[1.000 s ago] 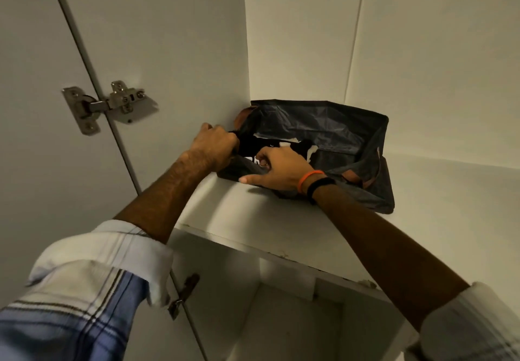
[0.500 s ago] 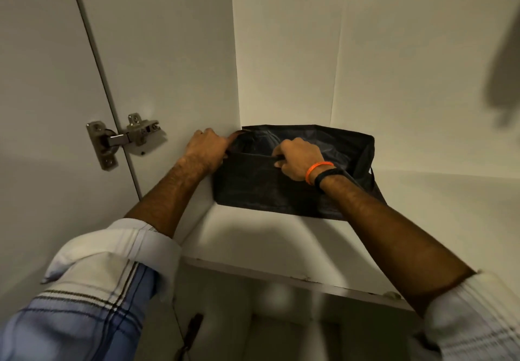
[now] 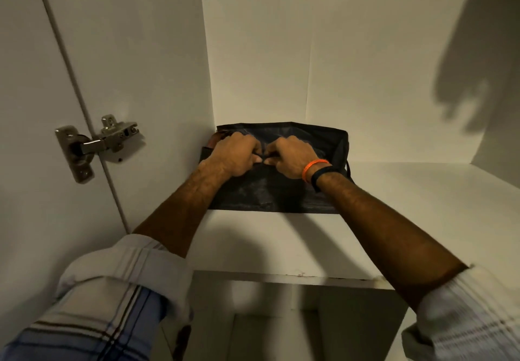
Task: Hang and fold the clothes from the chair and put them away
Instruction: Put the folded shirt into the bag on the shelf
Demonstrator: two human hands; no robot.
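- White wardrobe shelf (image 3: 394,220), high up, with side wall and back panel meeting in the left rear corner.
- Open door (image 3: 33,79) at left, hung on a metal hinge (image 3: 98,147).
- Dark fabric storage bag (image 3: 267,194) on the shelf, pushed into that left rear corner, touching the side wall.
- Left hand (image 3: 235,154) and right hand (image 3: 292,156) side by side, fingers curled over the bag's front top edge, gripping it, thumbs nearly touching.
- Orange band (image 3: 312,167) and black band on the right wrist.
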